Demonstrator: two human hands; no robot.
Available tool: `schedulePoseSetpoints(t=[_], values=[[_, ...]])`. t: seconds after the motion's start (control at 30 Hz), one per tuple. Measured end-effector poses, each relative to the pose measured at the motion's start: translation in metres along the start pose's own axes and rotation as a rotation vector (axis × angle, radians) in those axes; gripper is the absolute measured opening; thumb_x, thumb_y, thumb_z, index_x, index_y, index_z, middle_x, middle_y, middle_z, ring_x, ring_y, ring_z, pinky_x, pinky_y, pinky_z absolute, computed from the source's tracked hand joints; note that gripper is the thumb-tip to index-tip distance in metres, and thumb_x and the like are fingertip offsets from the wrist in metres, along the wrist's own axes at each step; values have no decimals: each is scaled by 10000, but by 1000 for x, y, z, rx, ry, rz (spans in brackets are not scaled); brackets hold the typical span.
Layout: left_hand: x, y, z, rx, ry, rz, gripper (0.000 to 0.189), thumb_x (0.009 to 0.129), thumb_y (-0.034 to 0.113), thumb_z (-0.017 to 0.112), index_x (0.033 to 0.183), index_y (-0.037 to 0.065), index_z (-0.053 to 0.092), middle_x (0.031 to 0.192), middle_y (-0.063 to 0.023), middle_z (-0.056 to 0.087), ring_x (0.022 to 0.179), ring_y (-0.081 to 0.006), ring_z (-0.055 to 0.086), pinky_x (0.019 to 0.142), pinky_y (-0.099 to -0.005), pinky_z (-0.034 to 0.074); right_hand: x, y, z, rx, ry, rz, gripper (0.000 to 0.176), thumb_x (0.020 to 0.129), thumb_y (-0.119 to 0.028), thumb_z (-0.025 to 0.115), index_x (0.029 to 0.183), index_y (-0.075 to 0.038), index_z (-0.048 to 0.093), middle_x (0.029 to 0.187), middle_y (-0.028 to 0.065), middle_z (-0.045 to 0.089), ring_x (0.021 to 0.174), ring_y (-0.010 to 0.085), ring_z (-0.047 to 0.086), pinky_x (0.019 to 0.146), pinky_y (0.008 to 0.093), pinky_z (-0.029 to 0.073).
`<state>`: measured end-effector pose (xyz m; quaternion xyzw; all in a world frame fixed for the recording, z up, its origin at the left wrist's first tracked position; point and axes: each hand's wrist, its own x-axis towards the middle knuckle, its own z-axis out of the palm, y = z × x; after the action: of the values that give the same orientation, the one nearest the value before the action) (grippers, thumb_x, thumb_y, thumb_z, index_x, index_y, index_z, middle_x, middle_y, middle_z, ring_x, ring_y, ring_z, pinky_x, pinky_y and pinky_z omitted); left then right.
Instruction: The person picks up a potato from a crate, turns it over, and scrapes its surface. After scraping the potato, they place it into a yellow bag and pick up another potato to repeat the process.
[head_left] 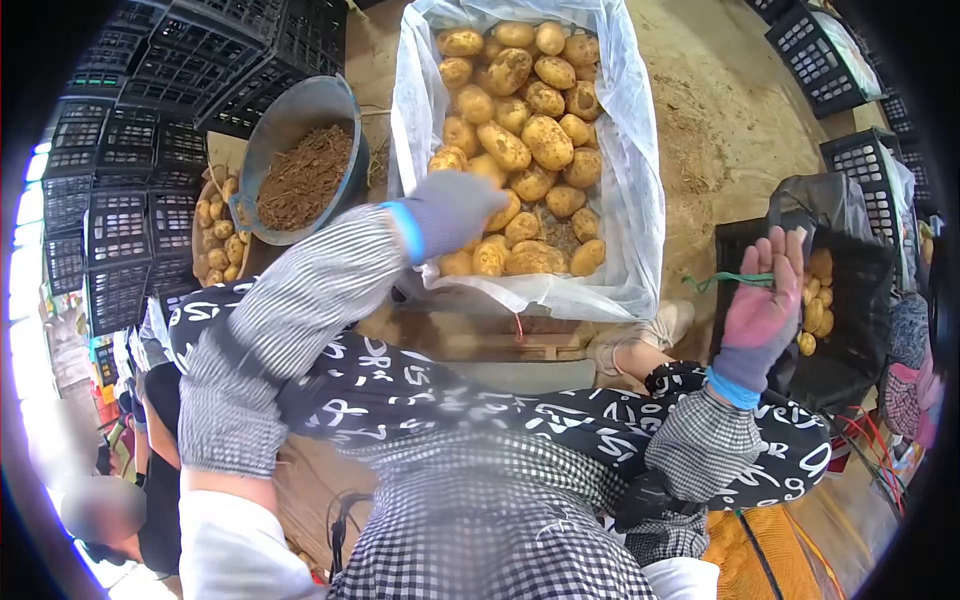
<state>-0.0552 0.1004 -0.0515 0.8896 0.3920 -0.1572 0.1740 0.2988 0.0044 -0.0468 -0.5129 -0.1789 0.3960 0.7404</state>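
Over the left side of a crate lined with white sheeting (648,200), my left hand (455,210) in a grey glove reaches in above the potatoes (548,143). Its fingers are blurred and turned away, so their grip is hidden. Soil clings to several of the potatoes. My right hand (762,305), in a glove with a pink palm, is raised palm up with fingers stretched out. A green strip (735,280) crosses its fingers; whether they grip it I cannot make out. Just beyond that hand, a black bag (845,350) stands with potatoes (817,305) inside.
A blue-grey tub (345,100) of soil (308,178) stands left of the crate, beside more potatoes (215,235). Black plastic crates (120,225) are stacked at the left, others (815,60) at the right. An orange mesh sack (735,555) lies at lower right. Another person (155,480) is at lower left.
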Motion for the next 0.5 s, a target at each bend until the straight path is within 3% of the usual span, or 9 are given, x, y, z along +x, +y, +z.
schedulePoseSetpoints(t=[0.1, 0.2, 0.23, 0.33, 0.43, 0.5], values=[[37, -18, 93, 306, -495, 9, 179, 863, 174, 585, 976, 114, 711, 984, -151, 689, 914, -334, 683, 744, -437, 551, -13, 0, 11, -60, -26, -8, 424, 1003, -128, 434, 1392, 39, 432, 1303, 193, 541, 1043, 217, 573, 935, 342, 481], [36, -23, 126, -47, -253, -428, 203, 842, 155, 617, 1013, 116, 722, 994, -154, 700, 938, -343, 679, 776, -438, 550, -24, -2, 18, -131, -1, -41, 403, 1002, -112, 430, 1375, 37, 460, 1271, 186, 565, 984, 204, 597, 877, 324, 499], [34, -25, 121, -90, -279, -418, 262, 824, 133, 637, 1078, 101, 695, 1072, -168, 664, 911, -360, 681, 768, -439, 551, -28, -4, 24, -161, 16, -36, 394, 1000, -109, 437, 1365, 34, 477, 1255, 178, 578, 957, 194, 606, 857, 316, 505], [12, -44, 103, 39, -182, -45, 324, 831, 171, 665, 1144, 89, 653, 1189, -186, 590, 912, -373, 668, 784, -436, 546, -42, 3, 40, -266, -71, -58, 366, 992, -99, 466, 1329, 27, 526, 1196, 144, 621, 874, 161, 622, 793, 284, 518], [-1, -33, 64, -305, 29, -88, 535, 851, 360, 692, 1310, 118, 562, 1173, -150, 576, 897, -264, 658, 749, -370, 531, -59, 18, 45, -360, -371, -13, 401, 982, -102, 510, 1367, 13, 490, 1219, 132, 616, 886, 141, 628, 772, 250, 519], [-20, -2, 14, -845, 26, -95, 606, 847, 374, 717, 1348, 88, 530, 1158, -107, 583, 919, -186, 637, 730, -321, 526, -74, 19, 56, -472, -577, 107, 473, 956, -116, 580, 1400, -5, 461, 1238, 116, 605, 902, 116, 615, 757, 230, 510]])
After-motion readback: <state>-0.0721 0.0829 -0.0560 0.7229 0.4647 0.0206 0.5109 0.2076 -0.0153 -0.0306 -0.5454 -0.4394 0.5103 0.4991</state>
